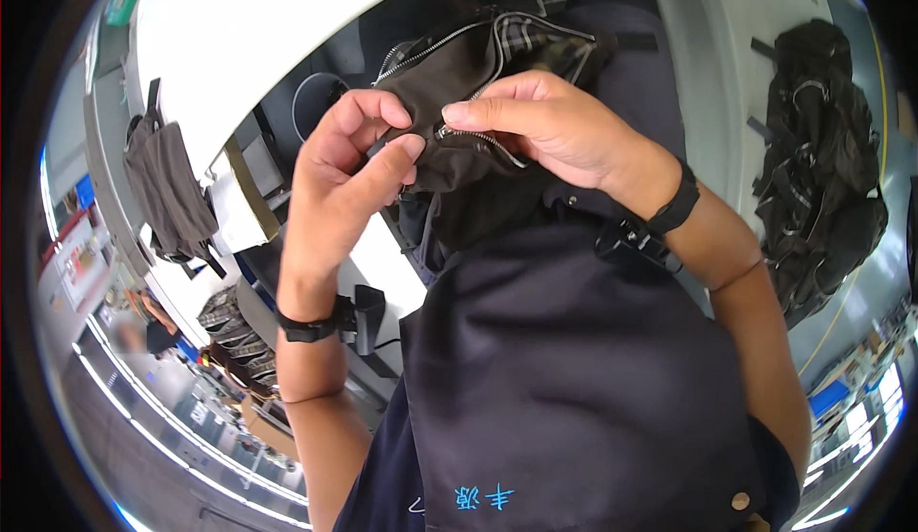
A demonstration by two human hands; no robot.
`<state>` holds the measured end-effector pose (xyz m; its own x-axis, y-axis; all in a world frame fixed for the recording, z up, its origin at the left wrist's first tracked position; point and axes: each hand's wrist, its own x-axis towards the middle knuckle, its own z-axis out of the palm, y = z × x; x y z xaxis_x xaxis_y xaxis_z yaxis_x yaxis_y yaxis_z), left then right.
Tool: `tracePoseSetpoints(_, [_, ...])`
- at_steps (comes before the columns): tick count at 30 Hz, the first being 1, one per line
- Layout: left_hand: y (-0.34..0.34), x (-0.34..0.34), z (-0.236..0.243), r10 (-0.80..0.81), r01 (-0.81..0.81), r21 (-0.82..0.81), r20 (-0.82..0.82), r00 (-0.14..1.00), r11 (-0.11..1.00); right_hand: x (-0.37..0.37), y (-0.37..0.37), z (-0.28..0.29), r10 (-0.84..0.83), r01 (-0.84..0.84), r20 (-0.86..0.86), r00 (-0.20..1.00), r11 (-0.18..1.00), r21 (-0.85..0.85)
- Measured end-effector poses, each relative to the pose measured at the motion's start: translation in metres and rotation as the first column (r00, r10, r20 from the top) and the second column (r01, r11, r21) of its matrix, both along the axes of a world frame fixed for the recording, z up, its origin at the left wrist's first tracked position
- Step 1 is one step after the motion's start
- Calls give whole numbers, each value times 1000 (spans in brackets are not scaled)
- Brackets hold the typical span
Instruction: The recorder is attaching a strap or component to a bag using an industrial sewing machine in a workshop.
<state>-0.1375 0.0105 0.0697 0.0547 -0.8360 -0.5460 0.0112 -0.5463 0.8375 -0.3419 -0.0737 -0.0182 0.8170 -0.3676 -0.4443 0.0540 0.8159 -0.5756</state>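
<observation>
A dark brown fabric bag [457, 171] with silver-toothed zippers lies across my lap, beneath both hands. My left hand [335, 169] is closed on the bag's left edge, thumb and index finger bent together over the cloth; its other fingers are partly hidden. From the right, my right hand [574, 135] pinches the zipper [492, 140] by its end, near a small metal slider. The two thumbs are a short way apart. Farther off, another zipper line stands open, and a plaid lining [519, 37] shows inside. Part of the bag is hidden behind my fingers.
A white table [239, 25] curves across the far left. Over its edge hangs another brown bag piece [170, 183], beside a cardboard box [244, 197]. Several dark bags [818, 169] are heaped at the right. A person [153, 326] is in the left background.
</observation>
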Motion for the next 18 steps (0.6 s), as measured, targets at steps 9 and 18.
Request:
tracePoseSetpoints(9, [-7, 42, 75, -226, 185, -428, -46, 973, 885, 23, 27, 67, -75, -93, 420, 904, 926, 365])
tracePoseSetpoints(18, [-13, 14, 118, 336, 301, -634, 685, 646, 712, 27, 41, 107, -399, 360, 492, 774, 916, 177])
